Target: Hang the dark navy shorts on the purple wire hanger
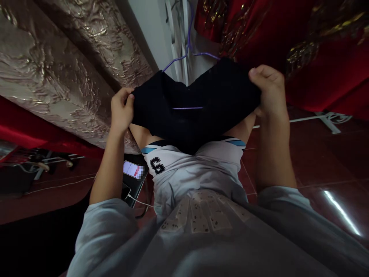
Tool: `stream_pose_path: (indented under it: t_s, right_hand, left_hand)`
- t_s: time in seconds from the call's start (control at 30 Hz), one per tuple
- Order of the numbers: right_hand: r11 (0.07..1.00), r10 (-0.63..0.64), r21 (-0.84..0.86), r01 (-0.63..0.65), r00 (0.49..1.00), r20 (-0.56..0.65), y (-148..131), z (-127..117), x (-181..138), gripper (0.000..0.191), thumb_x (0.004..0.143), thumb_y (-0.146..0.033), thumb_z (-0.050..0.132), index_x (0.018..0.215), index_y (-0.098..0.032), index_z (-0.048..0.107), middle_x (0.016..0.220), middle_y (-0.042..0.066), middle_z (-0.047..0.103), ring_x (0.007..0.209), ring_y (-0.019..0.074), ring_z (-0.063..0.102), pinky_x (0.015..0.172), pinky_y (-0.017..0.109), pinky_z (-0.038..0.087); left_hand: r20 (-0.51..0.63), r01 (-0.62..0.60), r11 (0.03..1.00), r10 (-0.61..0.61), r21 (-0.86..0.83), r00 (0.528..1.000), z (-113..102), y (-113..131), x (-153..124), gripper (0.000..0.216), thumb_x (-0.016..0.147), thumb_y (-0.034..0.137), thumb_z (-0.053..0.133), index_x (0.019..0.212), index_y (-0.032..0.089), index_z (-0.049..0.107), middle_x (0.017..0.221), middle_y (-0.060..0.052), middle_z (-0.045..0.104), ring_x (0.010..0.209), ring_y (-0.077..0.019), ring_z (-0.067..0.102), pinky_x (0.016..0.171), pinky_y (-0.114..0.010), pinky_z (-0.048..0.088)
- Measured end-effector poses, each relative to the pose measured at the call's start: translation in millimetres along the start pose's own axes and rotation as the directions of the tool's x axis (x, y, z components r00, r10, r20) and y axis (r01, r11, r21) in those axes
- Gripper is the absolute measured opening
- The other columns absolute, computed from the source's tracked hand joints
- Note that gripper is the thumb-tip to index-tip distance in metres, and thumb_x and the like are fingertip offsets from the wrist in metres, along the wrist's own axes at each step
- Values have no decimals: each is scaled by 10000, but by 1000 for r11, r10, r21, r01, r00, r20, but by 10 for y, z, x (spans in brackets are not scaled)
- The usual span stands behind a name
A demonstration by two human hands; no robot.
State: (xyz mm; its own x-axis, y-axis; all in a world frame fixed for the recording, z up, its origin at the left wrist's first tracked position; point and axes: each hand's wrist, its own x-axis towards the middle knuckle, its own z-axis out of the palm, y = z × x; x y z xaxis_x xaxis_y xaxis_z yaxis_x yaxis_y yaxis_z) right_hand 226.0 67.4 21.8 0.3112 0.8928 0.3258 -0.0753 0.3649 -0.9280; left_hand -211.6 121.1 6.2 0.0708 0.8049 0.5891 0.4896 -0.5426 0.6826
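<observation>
A dark garment [225, 96], nearly black, is stretched between my two hands above my lap. I cannot make out its exact kind. My left hand [122, 107] pinches its left edge between thumb and fingers. At the opposite edge my right hand [269, 86] grips the cloth, thumb on top. A purple wire hanger [188, 52] sits inside the garment. Its shoulders come out at the top, and its lower bar crosses the neck opening. The garment's lower part hangs down between my thighs.
At left hangs a shiny beige crinkled fabric [72, 77]; red cloth with gold trim [288, 57] hangs at right. A lit phone [133, 169] lies on a black seat [141, 186] beside my leg, near a white cable [141, 202]. A white metal stand [328, 121] rests on the red tiled floor [317, 161].
</observation>
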Motion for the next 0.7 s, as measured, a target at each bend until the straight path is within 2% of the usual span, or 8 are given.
stream_pose_path:
  t_s: [0.1,0.2,0.27,0.43,0.6,0.7]
  right_hand:
    - [1000,25,7,-26,996,83,99,-87,-196,286,904,-112,665,638,-163,570,604,-27,457,549,71,369,567,283,214]
    - [998,8,58,-10,999,33,262,-74,-303,296,871,-215,711,621,-170,559,587,-37,401,554,76,325,567,285,202]
    - [992,23,123,-21,1000,-15,337,-31,-316,313,856,-279,729,620,-178,550,596,-37,389,557,81,314,566,284,212]
    - [970,69,237,-56,997,-45,329,9,-327,254,776,-325,806,680,-170,630,689,13,513,614,114,439,600,282,317]
    - [953,151,286,-99,974,-167,327,-66,-459,258,691,-350,846,727,-186,650,767,34,579,692,154,516,663,304,419]
    - [952,133,297,-70,972,-196,377,-109,-504,253,696,-366,830,715,-186,652,790,42,579,701,161,531,695,326,453]
  left_hand:
    - [-43,23,1000,-23,7,999,38,82,-307,373,940,574,670,979,204,705,870,-35,663,861,-206,650,847,-345,516]
    - [-88,69,997,-71,-30,994,56,111,-477,329,944,532,664,978,208,707,868,-38,657,876,-206,662,866,-329,528]
    - [-130,77,996,-83,-50,988,64,109,-493,305,946,505,661,971,205,708,876,-39,657,878,-202,664,869,-322,535]
    - [-172,53,997,-62,-56,983,70,70,-458,277,958,474,650,990,205,711,893,-40,656,882,-195,655,879,-307,537]
    - [-159,86,996,-90,-31,983,110,84,-637,318,966,505,611,1011,206,708,924,-51,669,911,-210,656,883,-312,536]
    - [-161,91,996,-92,-13,983,142,122,-710,320,967,512,602,1012,213,708,940,-55,680,931,-220,666,897,-332,539]
